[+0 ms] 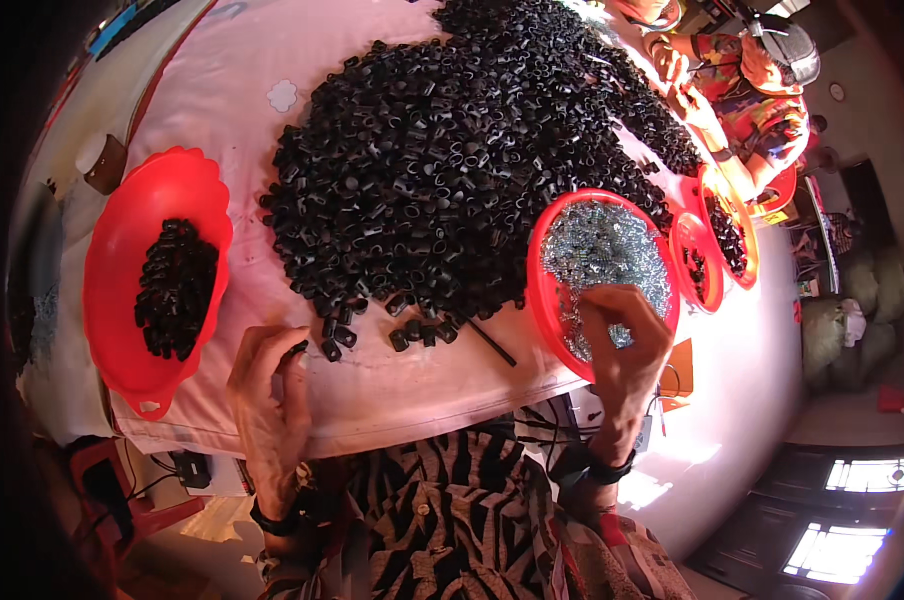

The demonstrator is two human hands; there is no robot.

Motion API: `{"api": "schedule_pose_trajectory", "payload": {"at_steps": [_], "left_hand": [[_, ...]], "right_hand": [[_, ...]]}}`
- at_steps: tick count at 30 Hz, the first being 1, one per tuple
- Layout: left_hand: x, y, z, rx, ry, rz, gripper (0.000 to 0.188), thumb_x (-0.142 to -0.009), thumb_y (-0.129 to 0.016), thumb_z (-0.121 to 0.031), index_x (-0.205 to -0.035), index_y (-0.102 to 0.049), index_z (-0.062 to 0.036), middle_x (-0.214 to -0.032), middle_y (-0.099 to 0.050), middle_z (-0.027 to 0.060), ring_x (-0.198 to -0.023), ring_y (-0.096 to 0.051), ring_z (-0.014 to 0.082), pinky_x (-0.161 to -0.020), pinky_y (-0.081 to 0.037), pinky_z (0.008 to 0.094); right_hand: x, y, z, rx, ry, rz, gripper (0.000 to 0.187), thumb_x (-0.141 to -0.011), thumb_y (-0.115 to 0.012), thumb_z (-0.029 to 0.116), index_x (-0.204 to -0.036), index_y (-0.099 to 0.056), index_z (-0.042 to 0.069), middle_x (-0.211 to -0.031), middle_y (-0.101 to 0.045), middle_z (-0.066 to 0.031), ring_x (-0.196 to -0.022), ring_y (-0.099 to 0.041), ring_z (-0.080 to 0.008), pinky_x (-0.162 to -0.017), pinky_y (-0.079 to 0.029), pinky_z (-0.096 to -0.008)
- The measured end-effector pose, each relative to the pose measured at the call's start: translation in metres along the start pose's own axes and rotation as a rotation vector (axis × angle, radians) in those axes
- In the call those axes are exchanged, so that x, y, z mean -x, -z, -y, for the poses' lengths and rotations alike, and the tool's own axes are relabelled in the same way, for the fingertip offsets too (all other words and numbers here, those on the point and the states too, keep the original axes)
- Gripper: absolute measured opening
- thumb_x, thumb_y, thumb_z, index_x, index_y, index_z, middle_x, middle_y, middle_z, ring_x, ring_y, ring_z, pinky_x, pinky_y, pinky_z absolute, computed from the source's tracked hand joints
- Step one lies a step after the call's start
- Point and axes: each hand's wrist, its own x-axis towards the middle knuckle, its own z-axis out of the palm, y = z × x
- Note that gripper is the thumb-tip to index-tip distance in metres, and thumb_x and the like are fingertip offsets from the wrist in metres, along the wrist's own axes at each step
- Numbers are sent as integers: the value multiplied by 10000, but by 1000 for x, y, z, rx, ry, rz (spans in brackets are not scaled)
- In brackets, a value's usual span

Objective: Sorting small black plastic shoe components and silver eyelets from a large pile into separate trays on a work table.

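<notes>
My left hand (270,390) is at the table's near edge, thumb and finger pinched on a small black plastic cap. My right hand (627,335) reaches over a round red basket (535,262) filled with small shiny silver metal parts (602,240). Its fingers are bent together with the tips down among the parts; whatever they hold is hidden. Beyond both hands spreads a large heap of short black tubular plastic caps (442,180). Several loose black caps (422,332) lie at its near edge, beside a thin black stick (492,343).
A scalloped red oval tray (112,300) with a pile of finished-looking black pieces (176,290) stands on the left. Pink cloth (242,100) covers the table. Further right are smaller red baskets (714,290) holding black pieces. Across the table, another person (762,110) in a cap works with their hands.
</notes>
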Motion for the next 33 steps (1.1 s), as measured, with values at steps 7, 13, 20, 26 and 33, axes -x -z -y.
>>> {"api": "schedule_pose_trajectory", "payload": {"at_steps": [7,13,20,26,33], "left_hand": [[4,-6,5,31,44,-34,254,-828,-576,88,-1050,-653,-8,-982,-629,131,-864,-626,239,-724,-482,306],[5,-5,6,65,15,-43,274,-808,-592,100,-1047,-658,-15,-986,-629,116,-811,-626,200,-704,-479,285],[2,-8,14,81,22,-44,308,-799,-589,112,-1068,-659,-22,-987,-624,111,-805,-618,186,-709,-477,277],[7,-6,6,232,83,-121,305,-820,-570,126,-1085,-653,3,-1016,-613,111,-895,-606,177,-792,-478,267],[3,-8,-9,633,326,26,232,-866,-602,87,-1089,-644,37,-1072,-610,89,-917,-620,154,-802,-514,270]], "right_hand": [[-9,16,-19,346,159,238,246,-695,-699,-70,-918,-693,34,-874,-699,-91,-861,-644,-289,-749,-540,-379],[-10,9,-17,517,149,331,245,-708,-670,-48,-931,-674,55,-891,-672,-73,-885,-639,-293,-747,-546,-398],[-13,0,-25,510,181,291,221,-735,-645,-55,-927,-675,51,-906,-658,-94,-852,-648,-303,-720,-551,-396],[-16,-2,-21,181,92,137,170,-821,-601,-85,-952,-684,-16,-910,-648,-107,-759,-691,-191,-648,-549,-301],[-10,-1,-18,108,-20,97,135,-827,-620,-75,-942,-682,-40,-894,-669,-110,-750,-698,-187,-676,-555,-280]]}}
